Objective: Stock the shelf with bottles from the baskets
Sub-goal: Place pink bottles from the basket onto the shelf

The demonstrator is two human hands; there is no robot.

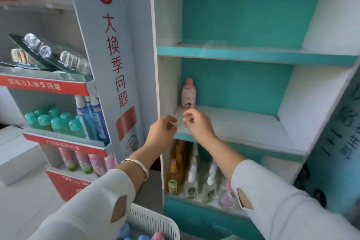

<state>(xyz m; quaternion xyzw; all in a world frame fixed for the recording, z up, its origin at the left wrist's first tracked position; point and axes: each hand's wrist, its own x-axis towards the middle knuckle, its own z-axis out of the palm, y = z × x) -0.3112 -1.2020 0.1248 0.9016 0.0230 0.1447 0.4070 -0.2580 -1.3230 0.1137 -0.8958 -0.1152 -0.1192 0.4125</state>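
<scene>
While upright on shelf (pixel 243 124), pink bottle (pixel 188 93) just beyond empty left hand (pixel 162 129), right hand (pixel 196 122)

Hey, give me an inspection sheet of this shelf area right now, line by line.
Surface: middle shelf board, white, teal front edge.
Job's things: pink bottle upright at its back left; white basket below, holding blue and pink caps; other bottles in the lower compartment.
Clutter: nothing seen.
Grips: left hand and right hand loosely curled at the board's front edge, nothing visibly held.
Cables: nothing seen.
Surroundings: stocked red-trimmed rack to the left.
</scene>
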